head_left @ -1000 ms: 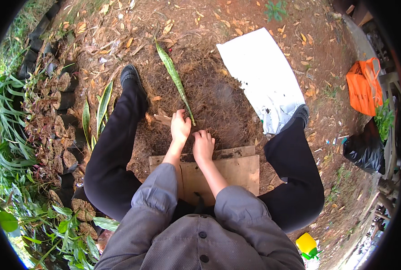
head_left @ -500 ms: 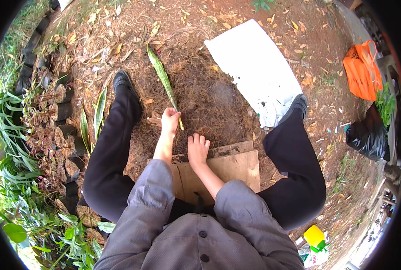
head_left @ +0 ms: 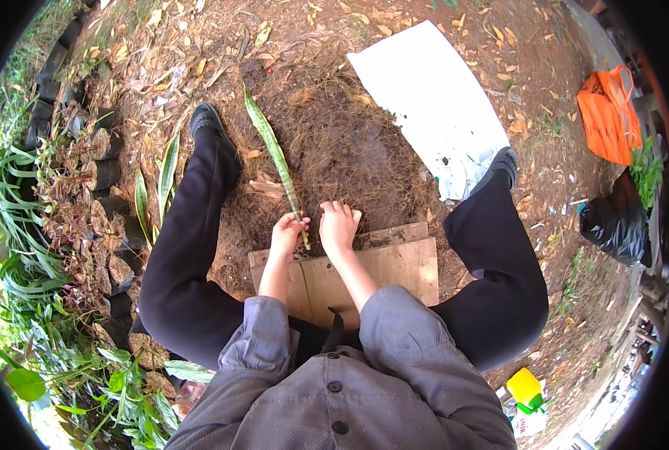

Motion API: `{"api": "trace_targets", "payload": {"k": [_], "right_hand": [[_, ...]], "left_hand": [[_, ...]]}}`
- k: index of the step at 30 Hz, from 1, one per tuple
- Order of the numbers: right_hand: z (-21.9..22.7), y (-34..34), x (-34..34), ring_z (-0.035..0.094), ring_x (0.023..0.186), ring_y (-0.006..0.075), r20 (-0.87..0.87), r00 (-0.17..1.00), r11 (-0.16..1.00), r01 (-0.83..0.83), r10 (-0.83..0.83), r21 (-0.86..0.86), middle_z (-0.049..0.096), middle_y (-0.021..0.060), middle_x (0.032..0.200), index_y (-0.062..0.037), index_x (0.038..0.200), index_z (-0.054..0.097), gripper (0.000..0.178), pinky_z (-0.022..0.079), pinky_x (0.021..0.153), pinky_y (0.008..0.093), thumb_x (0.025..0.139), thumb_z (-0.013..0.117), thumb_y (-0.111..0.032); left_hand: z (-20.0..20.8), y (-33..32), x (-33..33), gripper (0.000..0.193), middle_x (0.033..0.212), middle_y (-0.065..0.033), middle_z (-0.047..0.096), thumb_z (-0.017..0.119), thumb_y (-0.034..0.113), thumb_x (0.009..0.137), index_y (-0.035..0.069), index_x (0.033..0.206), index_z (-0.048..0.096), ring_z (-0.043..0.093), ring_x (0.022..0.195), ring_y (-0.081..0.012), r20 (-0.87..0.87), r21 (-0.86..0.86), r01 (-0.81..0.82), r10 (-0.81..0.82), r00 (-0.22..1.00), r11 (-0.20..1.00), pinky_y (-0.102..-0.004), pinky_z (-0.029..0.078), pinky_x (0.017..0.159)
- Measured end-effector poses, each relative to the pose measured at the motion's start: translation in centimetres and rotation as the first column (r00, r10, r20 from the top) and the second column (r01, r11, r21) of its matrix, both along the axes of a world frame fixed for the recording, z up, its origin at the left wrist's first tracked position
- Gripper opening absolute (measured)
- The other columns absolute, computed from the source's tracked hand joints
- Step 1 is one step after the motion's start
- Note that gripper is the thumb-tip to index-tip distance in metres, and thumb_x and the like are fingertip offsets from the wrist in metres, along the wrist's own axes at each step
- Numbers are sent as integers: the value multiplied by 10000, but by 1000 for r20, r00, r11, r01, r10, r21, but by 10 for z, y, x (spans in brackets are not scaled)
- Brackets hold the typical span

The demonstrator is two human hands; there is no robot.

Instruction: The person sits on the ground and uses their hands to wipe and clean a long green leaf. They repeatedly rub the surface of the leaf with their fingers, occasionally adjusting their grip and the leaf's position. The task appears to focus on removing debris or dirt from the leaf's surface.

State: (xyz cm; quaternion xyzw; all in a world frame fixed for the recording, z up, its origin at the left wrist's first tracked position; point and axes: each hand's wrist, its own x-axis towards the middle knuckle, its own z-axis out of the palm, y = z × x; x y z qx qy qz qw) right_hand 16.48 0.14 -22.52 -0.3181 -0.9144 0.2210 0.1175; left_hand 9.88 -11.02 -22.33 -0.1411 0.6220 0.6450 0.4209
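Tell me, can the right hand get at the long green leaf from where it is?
Probably yes: the right hand is just right of the lower end of the green leaf, with nothing visible between, though the left hand grips it near that end.

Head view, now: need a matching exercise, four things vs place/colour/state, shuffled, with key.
Column one
1. Long leaf
2. Large sheet
3. Handled bag
4. Flat board

Column two
A. Orange, at the far right, above a black plastic bag in the picture
B. Brown, under the right forearm
C. Green, its lower end held in the left hand
D. White, on the ground by the right shoe

Pairs: 1-C, 2-D, 3-A, 4-B
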Motion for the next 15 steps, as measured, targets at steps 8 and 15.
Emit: {"api": "trace_targets", "payload": {"k": [8, 15], "right_hand": [[45, 8, -14, 600, 788, 347, -240, 971, 948, -66, -11, -310, 607, 152, 862, -36, 979, 526, 212, 478, 674, 424, 770, 563, -36], [34, 21, 0, 609, 770, 144, -293, 939, 660, -104, -182, -744, 599, 122, 937, -32, 1111, 497, 293, 524, 630, 272, 830, 571, 3]], "left_hand": [[10, 21, 0, 230, 933, -9, 590, 544, 44, 858, 90, 1083, 546, 576, 860, -107, -5, 46, -4, 4, 1000, 999, -244, 487, 671], [14, 29, -2, 233, 1010, -76, 575, 525, 14, 844, 58, 1073, 524, 572, 944, -182, 51, 296, -56, 42, 998, 954, -349, 514, 793]]}}
